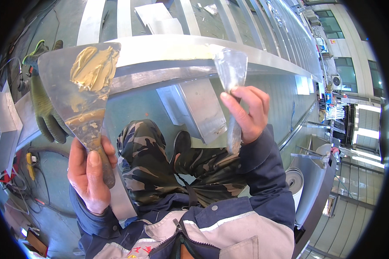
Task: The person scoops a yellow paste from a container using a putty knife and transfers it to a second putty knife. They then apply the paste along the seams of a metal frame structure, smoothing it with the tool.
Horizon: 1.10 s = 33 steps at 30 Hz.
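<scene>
My left hand [90, 168] grips the handle of a wide putty knife [56, 73], its blade raised toward me. A thick smear of yellow-tan putty [95, 69] sits on the upper right of that blade, with dried residue near the handle. In my right hand [251, 111] is a smaller putty knife [232, 64], pinched between thumb and fingers with its blade pointing away. The tip of the small blade overlaps the pale metal beam [168, 48] in front of me; I cannot tell whether they touch. A yellowish patch shows on the beam beside that tip.
Beyond the beam, several parallel metal bars [183, 17] form a frame. A metal channel piece [199, 108] lies below the beam. Green work gloves [45, 105] rest at left, near cables and a yellow tool [30, 166]. A white roll [294, 181] stands at right.
</scene>
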Each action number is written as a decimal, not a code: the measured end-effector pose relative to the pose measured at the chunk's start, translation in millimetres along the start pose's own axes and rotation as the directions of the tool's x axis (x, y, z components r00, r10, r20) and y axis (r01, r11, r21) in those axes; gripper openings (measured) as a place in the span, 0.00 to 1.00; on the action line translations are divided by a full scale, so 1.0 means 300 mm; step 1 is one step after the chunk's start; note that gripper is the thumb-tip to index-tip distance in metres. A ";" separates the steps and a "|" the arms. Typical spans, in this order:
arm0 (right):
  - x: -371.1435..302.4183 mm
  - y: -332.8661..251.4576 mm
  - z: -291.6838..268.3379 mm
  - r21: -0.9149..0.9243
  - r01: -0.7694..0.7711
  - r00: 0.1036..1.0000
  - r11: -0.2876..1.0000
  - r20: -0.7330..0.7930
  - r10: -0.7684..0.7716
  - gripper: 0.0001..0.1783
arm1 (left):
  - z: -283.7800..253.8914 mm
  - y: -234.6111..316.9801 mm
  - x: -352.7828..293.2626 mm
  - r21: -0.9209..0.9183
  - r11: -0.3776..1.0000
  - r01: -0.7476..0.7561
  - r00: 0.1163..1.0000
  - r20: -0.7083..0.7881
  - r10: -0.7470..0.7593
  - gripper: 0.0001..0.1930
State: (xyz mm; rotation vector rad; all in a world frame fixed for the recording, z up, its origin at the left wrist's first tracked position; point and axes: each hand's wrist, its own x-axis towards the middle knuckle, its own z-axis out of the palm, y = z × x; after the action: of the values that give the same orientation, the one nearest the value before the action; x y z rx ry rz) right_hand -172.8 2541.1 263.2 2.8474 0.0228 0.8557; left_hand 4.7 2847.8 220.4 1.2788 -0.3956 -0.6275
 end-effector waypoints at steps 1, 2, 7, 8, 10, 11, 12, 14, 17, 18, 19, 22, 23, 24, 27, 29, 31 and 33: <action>0.009 -0.006 -0.001 0.013 0.024 1.000 1.000 0.000 -0.024 0.29 | 0.000 0.000 0.000 -0.001 1.000 0.002 1.000 -0.001 -0.002 0.22; 0.017 -0.015 0.001 0.025 0.046 0.999 0.999 0.000 -0.046 0.30 | 0.000 0.001 0.001 0.000 1.000 0.004 1.000 0.000 -0.004 0.22; 0.032 -0.022 0.020 0.069 0.102 0.995 0.992 -0.006 -0.102 0.30 | 0.002 0.004 0.002 0.002 1.000 0.002 1.000 -0.002 -0.002 0.22; 0.030 -0.016 0.030 0.069 0.112 0.994 0.991 -0.012 -0.111 0.30 | 0.002 0.001 0.001 0.004 1.000 0.001 1.000 -0.005 -0.001 0.22; 0.027 -0.011 0.037 0.063 0.115 0.993 0.991 -0.022 -0.114 0.30 | 0.002 0.000 0.000 0.006 1.000 0.000 1.000 -0.005 0.000 0.22; 0.026 -0.008 0.036 0.057 0.109 0.994 0.992 -0.025 -0.108 0.30 | 0.002 0.001 0.001 0.005 1.000 0.001 1.000 -0.002 -0.001 0.22; 0.025 -0.005 0.035 0.051 0.103 0.994 0.993 -0.028 -0.102 0.30 | 0.002 0.002 0.000 0.004 1.000 0.001 1.000 0.001 -0.001 0.22; 0.015 0.002 0.037 0.047 0.096 0.995 0.994 -0.029 -0.094 0.31 | 0.005 0.004 -0.001 0.002 1.000 0.006 1.000 -0.004 -0.006 0.22; 0.012 0.004 0.038 0.049 0.072 0.997 0.996 -0.029 -0.070 0.31 | 0.005 0.001 -0.001 0.002 1.000 0.009 1.000 -0.008 -0.009 0.23; 0.012 0.003 0.040 0.052 0.061 0.998 0.997 -0.029 -0.060 0.31 | 0.004 0.001 -0.001 0.004 1.000 0.009 1.000 -0.010 -0.009 0.23; 0.011 0.004 0.041 0.052 0.057 0.998 0.997 -0.026 -0.055 0.31 | 0.003 0.001 0.000 0.006 1.000 0.010 1.000 -0.012 -0.010 0.23; 0.008 0.010 0.035 0.047 0.045 0.999 0.998 -0.018 -0.044 0.31 | 0.003 -0.001 -0.001 0.009 1.000 0.009 1.000 -0.015 -0.009 0.23; 0.006 0.012 0.035 0.044 0.042 0.999 0.998 -0.016 -0.041 0.31 | 0.001 -0.004 -0.002 0.010 1.000 0.006 1.000 -0.015 -0.006 0.23; 0.005 0.015 0.034 0.042 0.038 0.999 0.998 -0.015 -0.037 0.31 | 0.000 -0.005 -0.002 0.012 1.000 0.003 1.000 -0.014 -0.003 0.24; -0.001 0.022 0.032 0.036 0.032 0.999 0.999 -0.013 -0.032 0.30 | 0.004 -0.002 0.000 0.004 1.000 0.006 1.000 -0.018 -0.006 0.24; -0.006 0.026 0.033 0.036 0.022 1.000 0.999 -0.011 -0.022 0.29 | 0.006 0.001 0.000 0.011 1.000 0.011 1.000 -0.021 -0.010 0.23; -0.012 0.031 0.033 0.034 0.015 1.000 0.999 -0.011 -0.015 0.29 | 0.007 0.003 0.001 0.017 1.000 0.014 1.000 -0.023 -0.014 0.23; -0.016 0.039 0.033 0.029 0.012 1.000 1.000 -0.012 -0.012 0.29 | 0.008 0.004 0.001 0.021 1.000 0.017 1.000 -0.023 -0.017 0.23</action>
State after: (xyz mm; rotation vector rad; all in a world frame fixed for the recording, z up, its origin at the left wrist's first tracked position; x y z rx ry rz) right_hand -171.9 2527.5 254.2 2.8660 0.0546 0.8773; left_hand 3.7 2846.0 222.2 1.3092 -0.3736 -0.6241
